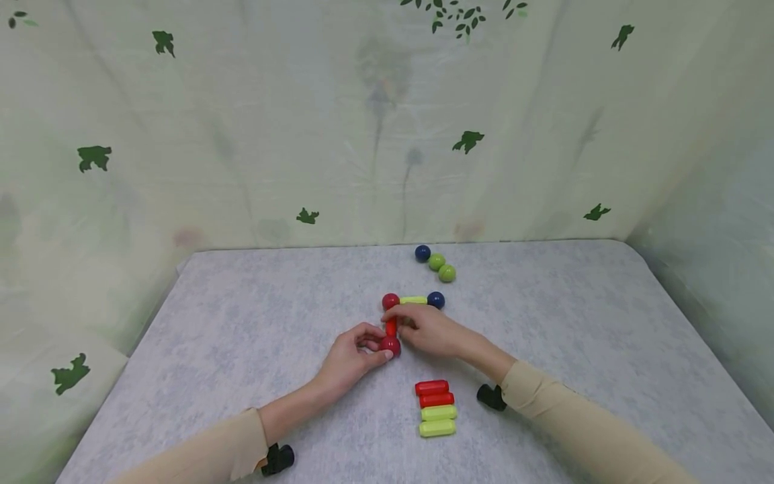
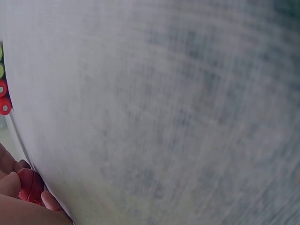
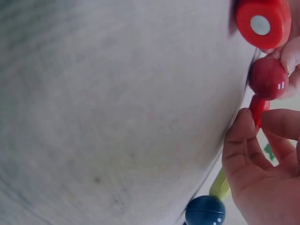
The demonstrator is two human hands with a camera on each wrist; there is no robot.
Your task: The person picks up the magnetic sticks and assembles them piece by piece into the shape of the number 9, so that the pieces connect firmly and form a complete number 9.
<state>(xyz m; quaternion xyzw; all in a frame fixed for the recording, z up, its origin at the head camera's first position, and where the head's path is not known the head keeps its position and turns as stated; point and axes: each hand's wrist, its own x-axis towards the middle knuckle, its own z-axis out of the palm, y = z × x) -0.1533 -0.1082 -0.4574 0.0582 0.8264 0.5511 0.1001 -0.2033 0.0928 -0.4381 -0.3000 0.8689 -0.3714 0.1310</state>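
A red ball (image 1: 390,346) sits at the near end of a red rod (image 1: 391,327). My left hand (image 1: 353,353) holds that ball between thumb and fingers; in the left wrist view only part of the ball (image 2: 31,185) shows among fingertips. From the right, my right hand (image 1: 432,331) pinches the red rod, whose end (image 3: 258,110) appears between its thumb and fingers in the right wrist view. At the rod's far end is a second red ball (image 1: 390,301). A yellow-green rod (image 1: 414,300) runs rightward from it to a dark blue ball (image 1: 436,300), just beyond my right hand.
Two red rods (image 1: 432,388) and two yellow-green rods (image 1: 438,428) lie stacked in a column nearer me. Toward the table's back edge sit a dark blue ball (image 1: 422,253) and two green balls (image 1: 447,273). A patterned curtain (image 1: 338,134) hangs behind the table (image 1: 254,302).
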